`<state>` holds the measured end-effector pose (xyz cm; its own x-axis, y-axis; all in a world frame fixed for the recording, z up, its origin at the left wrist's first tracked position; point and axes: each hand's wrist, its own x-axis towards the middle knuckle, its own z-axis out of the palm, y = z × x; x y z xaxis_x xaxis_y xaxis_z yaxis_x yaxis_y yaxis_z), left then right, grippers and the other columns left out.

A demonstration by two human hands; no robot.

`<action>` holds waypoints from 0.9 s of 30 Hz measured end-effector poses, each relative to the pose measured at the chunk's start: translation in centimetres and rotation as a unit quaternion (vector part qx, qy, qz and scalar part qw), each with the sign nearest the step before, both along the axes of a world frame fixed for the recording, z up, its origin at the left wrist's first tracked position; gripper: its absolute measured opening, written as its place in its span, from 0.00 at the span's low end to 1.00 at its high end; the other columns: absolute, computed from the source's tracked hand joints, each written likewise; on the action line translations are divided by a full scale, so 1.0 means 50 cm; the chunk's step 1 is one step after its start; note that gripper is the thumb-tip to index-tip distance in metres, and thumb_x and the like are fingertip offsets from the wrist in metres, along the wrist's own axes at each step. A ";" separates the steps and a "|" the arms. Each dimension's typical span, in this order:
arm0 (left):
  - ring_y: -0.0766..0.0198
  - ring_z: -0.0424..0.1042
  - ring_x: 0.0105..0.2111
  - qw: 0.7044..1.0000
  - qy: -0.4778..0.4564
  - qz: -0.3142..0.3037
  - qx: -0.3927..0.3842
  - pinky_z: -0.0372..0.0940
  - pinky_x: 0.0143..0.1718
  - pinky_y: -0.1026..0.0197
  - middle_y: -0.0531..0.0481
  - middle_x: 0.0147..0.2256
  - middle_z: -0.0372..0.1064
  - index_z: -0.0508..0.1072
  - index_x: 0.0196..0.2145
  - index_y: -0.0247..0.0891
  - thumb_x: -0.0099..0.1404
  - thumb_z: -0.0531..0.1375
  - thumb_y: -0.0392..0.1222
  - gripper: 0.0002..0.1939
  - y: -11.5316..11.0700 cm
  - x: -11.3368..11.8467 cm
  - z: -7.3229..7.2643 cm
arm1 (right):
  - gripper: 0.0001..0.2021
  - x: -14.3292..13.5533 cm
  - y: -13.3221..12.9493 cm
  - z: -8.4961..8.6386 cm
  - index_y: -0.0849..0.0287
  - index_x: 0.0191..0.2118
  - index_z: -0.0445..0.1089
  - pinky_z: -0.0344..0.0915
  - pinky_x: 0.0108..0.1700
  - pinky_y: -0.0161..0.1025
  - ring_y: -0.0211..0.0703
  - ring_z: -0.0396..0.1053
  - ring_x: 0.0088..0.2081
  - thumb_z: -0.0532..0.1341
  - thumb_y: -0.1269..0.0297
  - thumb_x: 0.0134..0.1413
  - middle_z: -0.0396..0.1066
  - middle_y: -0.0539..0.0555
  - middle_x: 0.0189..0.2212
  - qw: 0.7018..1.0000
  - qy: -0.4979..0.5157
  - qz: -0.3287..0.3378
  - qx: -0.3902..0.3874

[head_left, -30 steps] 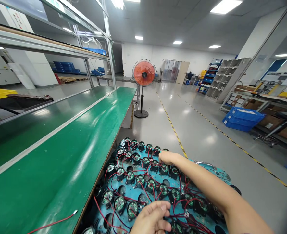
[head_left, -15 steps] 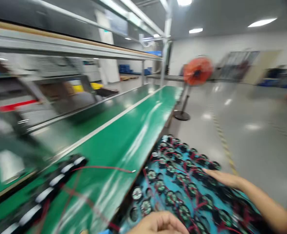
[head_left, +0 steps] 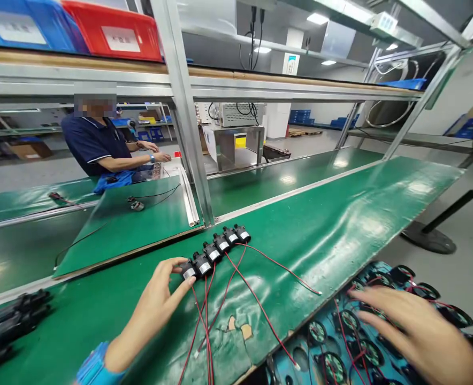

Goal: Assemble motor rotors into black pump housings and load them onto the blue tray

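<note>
Several small black pumps (head_left: pixel 213 251) with white labels stand side by side in a slanting row on the green bench, their thin red wires (head_left: pixel 256 299) trailing toward me. My left hand (head_left: pixel 160 299) pinches the nearest one, an end pump (head_left: pixel 189 270), between thumb and fingers. Over at the right, my right hand (head_left: pixel 417 326) hovers at a blue tray (head_left: pixel 300 355) full of round black parts with wires. Its fingers are apart and somewhat blurred, and I see nothing held in them.
More black pumps (head_left: pixel 15 321) lie at the bench's left. A metal post (head_left: pixel 184 107) and a shelf carrying a blue bin (head_left: pixel 28 27) and a red bin (head_left: pixel 116 32) rise behind the row. Across the line sits a co-worker (head_left: pixel 96 139). A fan base (head_left: pixel 429 238) stands at right.
My view has swung left, bringing the co-worker and bins into sight. My left hand has come from the tray's near edge to the end pump; my right hand remains over the tray.
</note>
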<state>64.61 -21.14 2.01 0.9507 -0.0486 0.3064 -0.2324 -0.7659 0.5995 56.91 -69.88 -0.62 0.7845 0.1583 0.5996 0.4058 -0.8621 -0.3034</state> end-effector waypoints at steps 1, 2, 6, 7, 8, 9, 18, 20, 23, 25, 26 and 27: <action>0.51 0.72 0.48 1.000 -0.002 0.016 0.012 0.69 0.48 0.50 0.43 0.52 0.67 0.67 0.54 0.42 0.66 0.58 0.59 0.25 0.020 0.008 -0.012 | 0.18 0.038 0.064 0.015 0.36 0.52 0.75 0.64 0.53 0.52 0.56 0.74 0.50 0.66 0.47 0.56 0.79 0.52 0.47 0.998 0.020 0.055 -0.029; 0.52 0.73 0.47 0.999 -0.001 0.026 0.024 0.70 0.46 0.50 0.43 0.52 0.66 0.66 0.55 0.41 0.66 0.58 0.60 0.26 0.034 0.014 -0.023 | 0.19 0.082 0.135 0.029 0.37 0.55 0.73 0.62 0.57 0.53 0.55 0.71 0.55 0.66 0.50 0.58 0.77 0.51 0.50 0.991 0.043 0.114 -0.048; 0.56 0.74 0.39 0.998 0.011 0.023 0.052 0.72 0.42 0.50 0.42 0.55 0.63 0.62 0.61 0.43 0.65 0.59 0.60 0.32 0.047 0.026 -0.048 | 0.38 0.281 0.401 0.075 0.43 0.65 0.62 0.48 0.67 0.59 0.56 0.53 0.69 0.74 0.58 0.49 0.66 0.53 0.63 0.949 0.090 0.287 -0.090; 0.58 0.74 0.37 0.999 0.016 0.012 0.050 0.72 0.41 0.50 0.42 0.56 0.62 0.60 0.62 0.44 0.64 0.60 0.59 0.33 0.045 0.031 -0.052 | 0.44 0.323 0.447 0.081 0.45 0.67 0.59 0.44 0.69 0.61 0.57 0.50 0.70 0.76 0.61 0.44 0.64 0.55 0.64 0.945 0.095 0.295 -0.103; 0.59 0.73 0.35 0.999 0.022 -0.001 0.045 0.72 0.41 0.50 0.41 0.58 0.61 0.59 0.64 0.44 0.64 0.61 0.58 0.35 0.043 0.037 -0.056 | 0.47 0.359 0.483 0.084 0.48 0.67 0.59 0.43 0.69 0.62 0.58 0.49 0.71 0.77 0.63 0.41 0.64 0.57 0.64 0.940 0.106 0.298 -0.126; 0.60 0.73 0.34 0.999 0.029 -0.016 0.037 0.72 0.41 0.50 0.41 0.58 0.61 0.58 0.65 0.45 0.64 0.61 0.57 0.35 0.043 0.045 -0.059 | 0.47 0.386 0.510 0.086 0.50 0.67 0.60 0.42 0.70 0.62 0.58 0.49 0.70 0.78 0.65 0.39 0.65 0.58 0.63 0.935 0.118 0.299 -0.152; 0.56 0.72 0.35 0.989 0.090 -0.120 -0.006 0.70 0.41 0.56 0.46 0.48 0.72 0.63 0.64 0.52 0.60 0.66 0.52 0.36 0.124 0.070 -0.070 | 0.40 0.363 0.570 0.060 0.60 0.52 0.73 0.54 0.63 0.54 0.58 0.71 0.53 0.80 0.51 0.28 0.77 0.64 0.45 0.937 0.136 0.240 -0.215; 0.57 0.73 0.35 0.987 0.101 -0.122 -0.011 0.70 0.40 0.56 0.47 0.50 0.73 0.62 0.64 0.54 0.57 0.68 0.53 0.39 0.138 0.062 -0.068 | 0.48 0.330 0.567 0.047 0.62 0.59 0.68 0.59 0.59 0.54 0.58 0.72 0.50 0.80 0.51 0.28 0.77 0.65 0.45 0.947 0.148 0.221 -0.180; 0.58 0.73 0.34 0.988 0.101 -0.112 -0.026 0.70 0.40 0.57 0.47 0.53 0.72 0.60 0.65 0.55 0.55 0.70 0.53 0.42 0.150 0.057 -0.066 | 0.56 0.298 0.565 0.031 0.58 0.68 0.55 0.58 0.59 0.55 0.60 0.68 0.55 0.78 0.47 0.33 0.73 0.65 0.52 0.954 0.152 0.231 -0.117; 0.58 0.74 0.35 0.988 0.103 -0.109 -0.041 0.71 0.40 0.56 0.47 0.50 0.73 0.61 0.65 0.53 0.54 0.71 0.53 0.43 0.159 0.054 -0.068 | 0.57 0.293 0.576 0.020 0.52 0.70 0.51 0.55 0.62 0.56 0.61 0.61 0.62 0.72 0.36 0.37 0.64 0.65 0.61 0.960 0.124 0.243 -0.066; 0.58 0.75 0.35 0.987 0.108 -0.108 -0.054 0.72 0.41 0.56 0.48 0.48 0.74 0.62 0.64 0.51 0.53 0.72 0.52 0.43 0.164 0.052 -0.070 | 0.55 0.292 0.587 0.013 0.50 0.70 0.52 0.54 0.63 0.56 0.61 0.58 0.64 0.69 0.31 0.38 0.60 0.65 0.64 0.963 0.102 0.245 -0.048; 0.57 0.76 0.36 0.985 0.114 -0.106 -0.071 0.72 0.42 0.55 0.48 0.45 0.76 0.64 0.63 0.50 0.52 0.73 0.52 0.43 0.169 0.048 -0.072 | 0.53 0.290 0.602 0.007 0.48 0.69 0.55 0.54 0.63 0.55 0.61 0.57 0.64 0.65 0.28 0.40 0.58 0.64 0.65 0.965 0.080 0.246 -0.045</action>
<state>67.01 -12.68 -1.61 0.9687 -0.2258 0.1035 -0.2246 -0.6187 0.7528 71.40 -39.79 -0.29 0.6830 0.5803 0.4436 0.7264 -0.6033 -0.3292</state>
